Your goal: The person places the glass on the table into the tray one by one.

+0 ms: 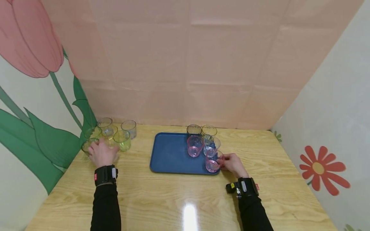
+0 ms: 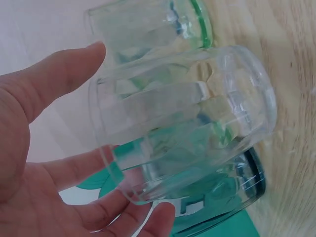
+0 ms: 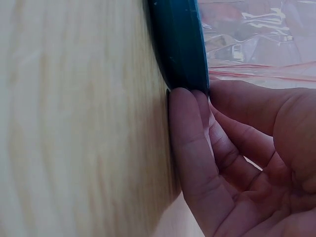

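At the left, my left hand (image 1: 102,154) reaches among a group of see-through glasses, palm down beside a dark-rimmed glass (image 1: 85,147). In the left wrist view a clear glass (image 2: 182,113) lies between the spread thumb and loosely bent fingers, in front of a dark teal glass (image 2: 232,192). My right hand (image 1: 233,164) is at the front right corner of the blue tray (image 1: 169,154). Its thumb and fingers pinch the tray rim (image 3: 180,44) in the right wrist view. A pink glass (image 1: 212,165) stands on the tray right beside those fingertips.
Other glasses on the tray include another pink one (image 1: 194,149), a clear one (image 1: 208,147) and a dark one (image 1: 193,130). A green glass (image 1: 124,142) and a grey-blue glass (image 1: 131,130) stand right of my left hand. Walls border the wooden table (image 1: 162,199).
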The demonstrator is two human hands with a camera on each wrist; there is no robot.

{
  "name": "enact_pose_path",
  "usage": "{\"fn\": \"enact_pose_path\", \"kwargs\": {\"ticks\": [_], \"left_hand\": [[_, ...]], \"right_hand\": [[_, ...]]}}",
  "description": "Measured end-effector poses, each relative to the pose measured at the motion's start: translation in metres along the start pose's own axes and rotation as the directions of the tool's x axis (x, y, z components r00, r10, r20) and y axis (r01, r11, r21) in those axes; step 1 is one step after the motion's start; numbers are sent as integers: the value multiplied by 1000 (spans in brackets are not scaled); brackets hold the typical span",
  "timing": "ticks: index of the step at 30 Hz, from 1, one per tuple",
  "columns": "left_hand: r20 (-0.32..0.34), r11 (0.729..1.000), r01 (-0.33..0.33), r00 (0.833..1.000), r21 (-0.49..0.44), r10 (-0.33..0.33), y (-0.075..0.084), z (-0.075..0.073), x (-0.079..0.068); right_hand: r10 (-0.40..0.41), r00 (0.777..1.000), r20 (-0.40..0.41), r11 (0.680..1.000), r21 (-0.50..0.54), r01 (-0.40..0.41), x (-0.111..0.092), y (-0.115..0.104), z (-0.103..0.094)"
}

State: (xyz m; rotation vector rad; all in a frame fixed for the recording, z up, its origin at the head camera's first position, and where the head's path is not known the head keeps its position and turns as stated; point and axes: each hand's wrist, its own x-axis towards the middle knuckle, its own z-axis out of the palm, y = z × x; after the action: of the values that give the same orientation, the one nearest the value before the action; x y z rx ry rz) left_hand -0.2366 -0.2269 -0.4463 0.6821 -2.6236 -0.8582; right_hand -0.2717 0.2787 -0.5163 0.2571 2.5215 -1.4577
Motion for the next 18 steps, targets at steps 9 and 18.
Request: {"fn": "enact_pose_path", "kwargs": {"ticks": [9,18], "left_hand": [[15,999,9,1000,46,-9,0,9,2],[-18,994,-41,999,106,44,5,13,0]], "right_hand": [[-7,1000,6,1000,10,7,-1,0,1],[18,1000,-1,1000,-18,-18,0,-2,-1]]}}
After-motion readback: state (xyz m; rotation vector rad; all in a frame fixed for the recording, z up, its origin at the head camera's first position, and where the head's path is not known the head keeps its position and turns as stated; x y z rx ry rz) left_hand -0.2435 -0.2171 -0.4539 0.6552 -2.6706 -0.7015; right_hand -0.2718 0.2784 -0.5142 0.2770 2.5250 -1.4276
